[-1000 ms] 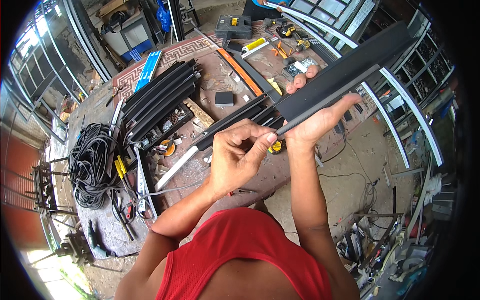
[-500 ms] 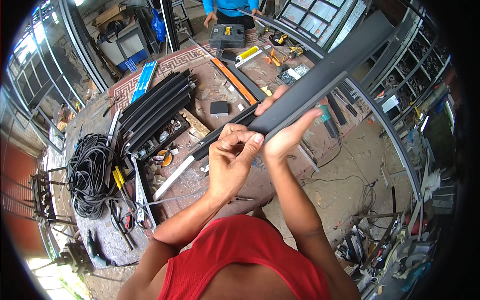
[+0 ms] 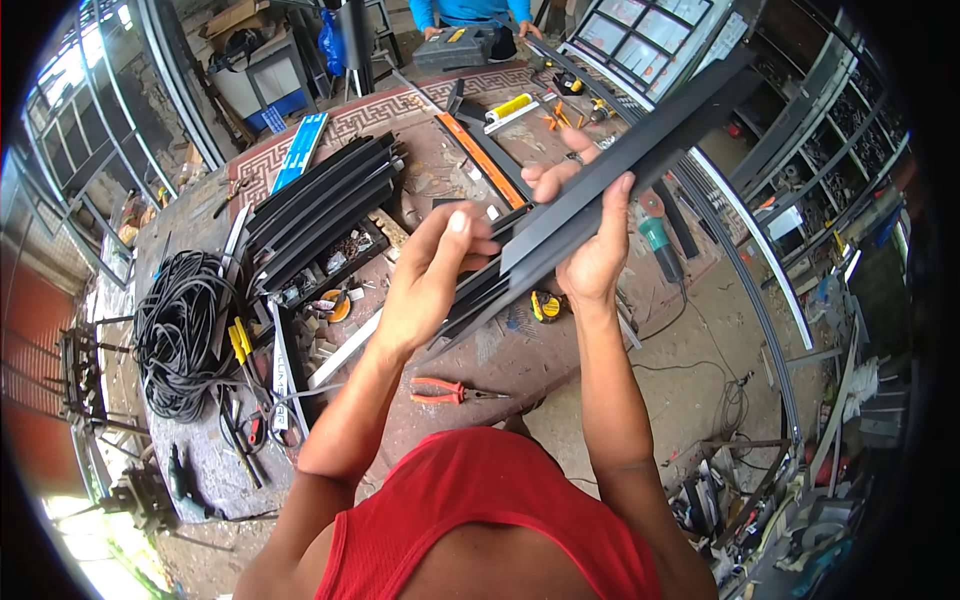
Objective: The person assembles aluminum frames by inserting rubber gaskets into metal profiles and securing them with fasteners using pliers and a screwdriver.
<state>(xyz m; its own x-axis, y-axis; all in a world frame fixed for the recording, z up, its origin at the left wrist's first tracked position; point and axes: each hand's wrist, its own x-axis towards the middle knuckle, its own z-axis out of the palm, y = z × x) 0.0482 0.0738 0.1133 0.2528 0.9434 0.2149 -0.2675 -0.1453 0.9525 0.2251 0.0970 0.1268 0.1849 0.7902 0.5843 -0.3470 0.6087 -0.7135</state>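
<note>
A long dark grey metal profile slants up to the right in front of me, its near end over the table. My right hand supports it from below, with the thumb on the near side and the fingers showing past the far side. My left hand is just left of the profile's near end, fingers loosely bent and apart, with nothing visible in it. Below the hands lie red-handled pliers and a yellow and black tape measure.
Left on the table are stacked dark profiles and a black cable coil. An orange level lies beyond my hands, an angle grinder to the right. Across the table, a person in blue sleeves touches a grey tool case.
My left hand has come off the profile's near end and moved left. The profile has turned in my right hand, and the pliers and tape measure have come into sight.
</note>
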